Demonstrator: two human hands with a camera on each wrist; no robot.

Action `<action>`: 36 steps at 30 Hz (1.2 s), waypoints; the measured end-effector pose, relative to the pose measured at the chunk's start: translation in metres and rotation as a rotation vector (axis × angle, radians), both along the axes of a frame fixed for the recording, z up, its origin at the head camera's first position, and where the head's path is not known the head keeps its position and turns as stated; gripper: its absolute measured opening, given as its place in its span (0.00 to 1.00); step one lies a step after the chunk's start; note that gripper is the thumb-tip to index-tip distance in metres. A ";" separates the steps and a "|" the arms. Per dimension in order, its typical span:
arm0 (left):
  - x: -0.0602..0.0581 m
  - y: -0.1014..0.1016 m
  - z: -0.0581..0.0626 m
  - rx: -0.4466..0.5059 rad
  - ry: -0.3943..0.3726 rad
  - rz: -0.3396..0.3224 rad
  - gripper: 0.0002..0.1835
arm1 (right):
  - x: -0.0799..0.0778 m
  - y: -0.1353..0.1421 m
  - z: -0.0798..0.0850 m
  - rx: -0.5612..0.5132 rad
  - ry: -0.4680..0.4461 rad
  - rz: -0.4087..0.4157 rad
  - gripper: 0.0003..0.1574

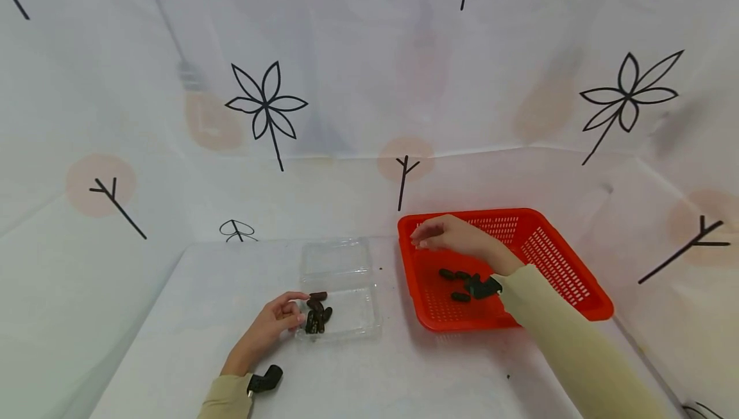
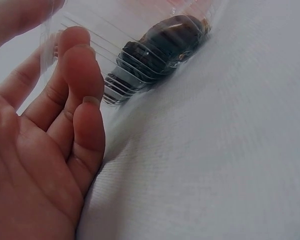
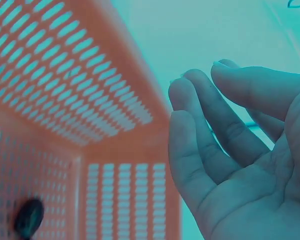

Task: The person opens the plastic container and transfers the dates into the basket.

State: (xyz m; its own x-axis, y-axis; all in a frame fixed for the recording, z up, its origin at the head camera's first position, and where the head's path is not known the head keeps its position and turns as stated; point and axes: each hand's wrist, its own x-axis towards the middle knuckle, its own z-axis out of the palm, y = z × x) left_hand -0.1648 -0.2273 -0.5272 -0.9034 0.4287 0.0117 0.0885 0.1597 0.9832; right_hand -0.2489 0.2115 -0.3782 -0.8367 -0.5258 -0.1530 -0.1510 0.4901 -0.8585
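My left hand point(image 1: 271, 326) is at the left side of a clear plastic box point(image 1: 352, 313), its bent fingers point(image 2: 85, 75) close against the ribbed wall. Whether they press on it I cannot tell. Dark, oblong, date-like pieces point(image 1: 317, 313) lie heaped in the box's left part; through the plastic they point(image 2: 155, 50) look glossy. Over the left part of a red plastic basket point(image 1: 433, 313) hovers my right hand point(image 1: 456, 236), fingers loosely bent and nothing between them point(image 3: 240, 140). Several similar dark pieces point(image 1: 460, 297) lie on the basket floor, partly hidden by the wrist camera.
The box's clear lid point(image 1: 335, 258) lies folded back behind it. White patterned cloth covers the table point(image 1: 404, 374) and rises as a wall point(image 1: 358, 117) behind the basket and box. The basket's perforated right side point(image 1: 557, 271) slopes outward.
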 end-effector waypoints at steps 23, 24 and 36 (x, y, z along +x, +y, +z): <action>-0.002 -0.003 -0.007 0.047 0.026 -0.031 0.24 | -0.022 -0.108 -0.008 -0.042 -0.074 0.172 0.14; -0.002 -0.003 -0.007 0.045 0.024 -0.032 0.24 | -0.022 -0.112 -0.010 -0.040 -0.080 0.182 0.14; -0.004 -0.002 -0.006 0.002 0.000 -0.002 0.24 | -0.020 -0.155 -0.032 0.007 -0.129 0.279 0.15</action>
